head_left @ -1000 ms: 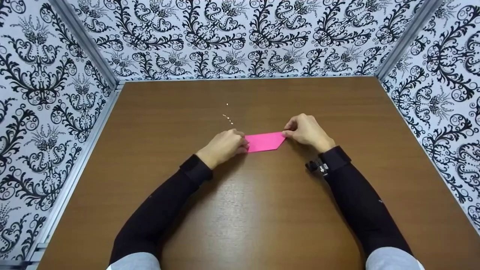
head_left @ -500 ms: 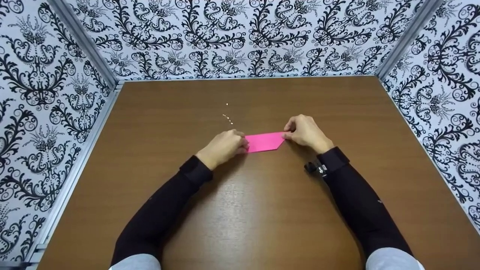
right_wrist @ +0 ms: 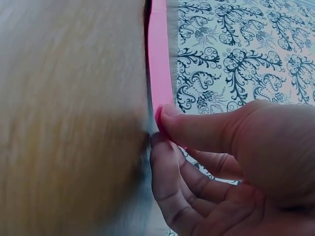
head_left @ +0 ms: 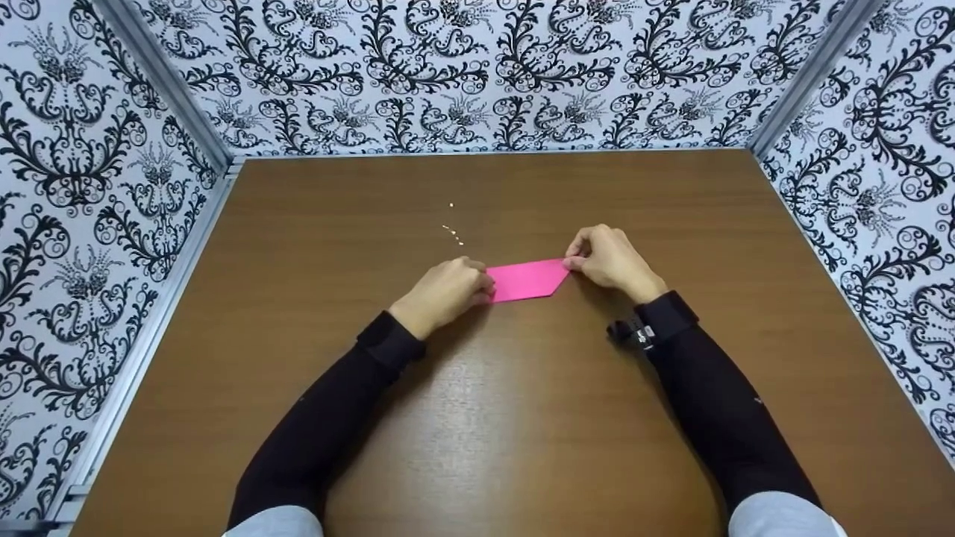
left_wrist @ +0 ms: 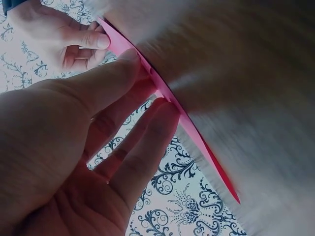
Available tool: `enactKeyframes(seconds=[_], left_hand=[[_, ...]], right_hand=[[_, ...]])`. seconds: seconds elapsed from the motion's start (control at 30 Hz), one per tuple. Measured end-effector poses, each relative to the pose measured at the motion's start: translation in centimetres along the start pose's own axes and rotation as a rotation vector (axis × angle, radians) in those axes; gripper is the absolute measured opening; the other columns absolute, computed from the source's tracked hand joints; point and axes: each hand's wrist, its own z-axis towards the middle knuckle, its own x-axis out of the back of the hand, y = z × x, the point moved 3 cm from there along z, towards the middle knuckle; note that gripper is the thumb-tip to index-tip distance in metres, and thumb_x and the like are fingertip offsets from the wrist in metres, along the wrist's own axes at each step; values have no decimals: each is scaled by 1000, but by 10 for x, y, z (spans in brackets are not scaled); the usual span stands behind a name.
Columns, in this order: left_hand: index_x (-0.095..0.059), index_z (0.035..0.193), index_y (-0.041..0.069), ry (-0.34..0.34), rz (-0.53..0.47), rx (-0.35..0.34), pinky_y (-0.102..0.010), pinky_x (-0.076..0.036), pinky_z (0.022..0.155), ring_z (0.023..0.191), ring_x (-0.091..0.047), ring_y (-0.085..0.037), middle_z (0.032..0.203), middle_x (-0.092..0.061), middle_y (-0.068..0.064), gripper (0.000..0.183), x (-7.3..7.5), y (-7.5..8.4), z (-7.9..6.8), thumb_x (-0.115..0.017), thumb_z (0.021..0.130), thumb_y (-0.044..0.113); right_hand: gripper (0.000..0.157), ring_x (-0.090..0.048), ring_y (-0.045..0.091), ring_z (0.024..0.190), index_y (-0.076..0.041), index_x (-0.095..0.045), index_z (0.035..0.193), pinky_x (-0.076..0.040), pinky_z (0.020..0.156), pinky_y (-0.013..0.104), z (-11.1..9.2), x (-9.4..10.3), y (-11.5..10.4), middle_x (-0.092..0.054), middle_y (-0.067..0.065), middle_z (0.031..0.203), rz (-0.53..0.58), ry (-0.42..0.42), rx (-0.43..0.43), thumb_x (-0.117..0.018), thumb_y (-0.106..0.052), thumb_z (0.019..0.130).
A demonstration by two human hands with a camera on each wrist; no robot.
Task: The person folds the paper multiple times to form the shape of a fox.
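A folded strip of bright pink paper [head_left: 526, 280] lies low over the table between my two hands, its right end cut or folded to a slant. My left hand [head_left: 445, 293] holds the strip near its left part; in the left wrist view its thumb lies on the pink paper [left_wrist: 211, 164] with fingers on the far side. Part of the strip's left end is hidden behind that hand in the head view. At the pointed right end, my right hand [head_left: 613, 259] pinches the tip between thumb and fingers, seen closely in the right wrist view on the paper [right_wrist: 160, 64].
The brown wooden table [head_left: 462, 418] spreads around both hands. Several tiny pale specks [head_left: 453, 235] lie beyond the left hand. Patterned black-and-white walls [head_left: 462, 74] stand at the back and both sides, with grey metal framing [head_left: 160, 82] at the corners.
Almost nothing differs. The right hand shifts very slightly at the strip's tip, while the left hand keeps its hold in place.
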Motion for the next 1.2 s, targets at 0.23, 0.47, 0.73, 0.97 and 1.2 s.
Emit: enactKeyframes(seconds=[0.23,0.47,0.73,0.97,1.2], left_hand=[[-90,104,13,10,-6,3,-51,-70,98,109,-81,-34,107,-86,-8,7,3,2,0,-86,106,19],[-90,107,15,117,-11,29,-49,-71,94,107,-78,-30,109,-85,-4,7,13,2,1,-90,104,21],[-87,111,13,347,75,48,-43,-73,89,105,-74,-27,111,-82,-4,18,34,5,5,-96,99,23],[-80,145,12,437,89,20,-45,-67,114,121,-74,-32,132,-79,-10,57,49,9,16,-101,93,17],[-82,140,10,421,103,46,-45,-68,110,115,-77,-33,127,-82,-10,46,58,18,24,-98,98,21]], right_hand=[[10,-75,21,88,-8,-84,107,-56,78,26,-3,8,-5,-84,12,101,37,9,47,-86,-18,108],[9,-76,23,87,-6,-82,108,-57,75,22,-5,19,-13,-85,15,103,67,57,93,-85,-15,108],[10,-79,30,93,-7,-82,110,-55,81,21,-13,36,-29,-84,13,104,102,110,148,-84,-17,109],[12,-80,29,92,-7,-80,110,-55,78,15,-21,46,-40,-85,12,105,162,165,195,-86,-16,108],[11,-79,28,88,-5,-79,110,-53,74,12,-30,53,-53,-85,11,102,159,239,266,-86,-15,107]])
